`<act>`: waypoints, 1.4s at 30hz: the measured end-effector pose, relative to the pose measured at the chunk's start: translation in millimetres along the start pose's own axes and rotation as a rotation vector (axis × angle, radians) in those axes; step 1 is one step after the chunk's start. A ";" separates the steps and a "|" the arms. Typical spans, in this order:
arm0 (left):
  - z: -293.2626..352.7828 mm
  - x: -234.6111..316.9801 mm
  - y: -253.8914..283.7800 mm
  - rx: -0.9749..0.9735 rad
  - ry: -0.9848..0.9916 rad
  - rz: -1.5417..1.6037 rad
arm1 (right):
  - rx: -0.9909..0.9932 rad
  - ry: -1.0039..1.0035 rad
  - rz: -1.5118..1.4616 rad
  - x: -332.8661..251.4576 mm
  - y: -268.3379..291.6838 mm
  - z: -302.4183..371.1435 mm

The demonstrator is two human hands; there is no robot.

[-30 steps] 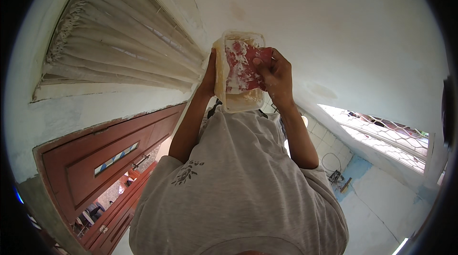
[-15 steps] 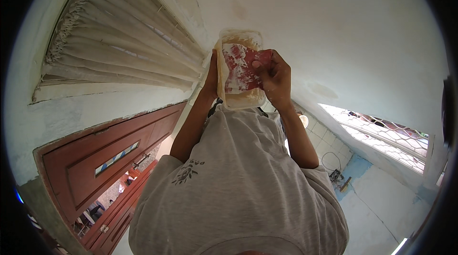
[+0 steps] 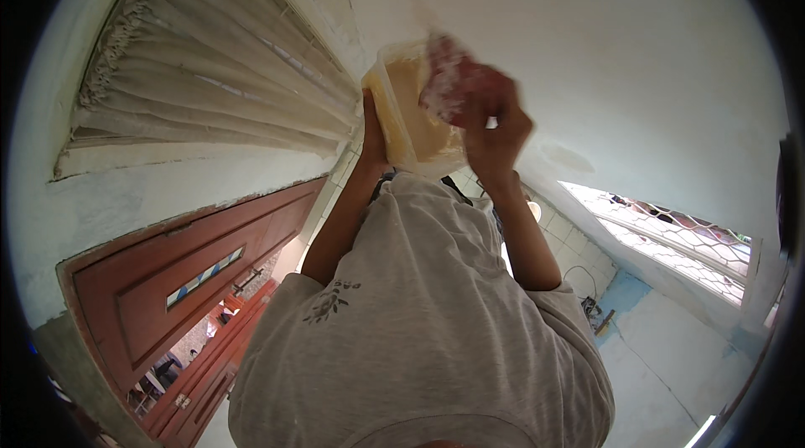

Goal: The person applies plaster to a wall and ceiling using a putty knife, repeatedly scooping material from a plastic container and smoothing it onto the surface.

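Note:
A translucent plastic tub (image 3: 394, 125), its inside smeared with a pale cream paste, is tilted in front of me. My left hand (image 3: 374, 134) is wrapped round its left side, and most of the fingers are out of sight behind the tub. Above the tub's right side, my right hand (image 3: 496, 123) grips a red putty scraper (image 3: 457, 83), a flat blade streaked with white paste. Motion blurs the scraper and the fingertips. The scraper overlaps the tub's rim in view; whether it touches cannot be told.
A pale wall (image 3: 637, 62) with patchy spots rises ahead and to the right. At left hang a beige curtain (image 3: 226, 79) and a reddish-brown door (image 3: 159, 289). A window with a metal grille (image 3: 671, 230) is at right, near a blue-stained wall patch (image 3: 625, 293).
The scraper has come up out of the tub and moved right with my right hand, turning as it went. The tub has tilted, showing more of its left side.

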State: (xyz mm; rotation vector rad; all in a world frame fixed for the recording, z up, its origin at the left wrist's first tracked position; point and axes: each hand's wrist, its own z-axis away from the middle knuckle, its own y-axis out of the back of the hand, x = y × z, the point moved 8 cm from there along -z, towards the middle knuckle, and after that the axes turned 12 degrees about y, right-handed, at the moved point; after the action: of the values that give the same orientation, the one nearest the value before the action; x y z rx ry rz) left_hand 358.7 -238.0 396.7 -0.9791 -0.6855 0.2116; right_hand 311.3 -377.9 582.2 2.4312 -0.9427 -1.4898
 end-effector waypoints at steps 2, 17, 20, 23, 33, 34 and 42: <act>3.1 3.1 -6.3 0.103 -0.028 -0.063 | -0.397 0.027 0.299 14.1 -41.2 6.2; 2.2 3.6 3.6 0.133 -0.147 0.007 | -0.620 0.024 0.321 20.6 -80.3 0.2; -1.5 2.8 9.5 0.122 -0.164 0.011 | -0.365 0.059 0.244 9.5 -68.9 -8.9; -1.1 3.7 5.9 0.116 -0.156 0.026 | -0.474 0.065 0.209 20.1 -74.9 -5.7; 4.9 11.6 1.0 0.154 -0.181 0.044 | -0.334 -0.156 -0.032 8.6 -26.2 -20.8; 5.1 11.3 1.8 0.145 -0.182 0.054 | -0.314 -0.103 0.033 4.6 -28.0 -20.6; -0.3 2.8 4.6 0.076 -0.219 0.032 | -0.473 0.021 0.151 5.5 -68.3 -2.6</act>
State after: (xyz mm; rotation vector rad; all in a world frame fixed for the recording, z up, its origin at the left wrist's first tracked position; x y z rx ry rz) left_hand 361.7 -234.4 394.1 -0.9025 -0.8554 0.3745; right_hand 345.1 -327.3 550.6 1.9902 -0.6583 -1.4340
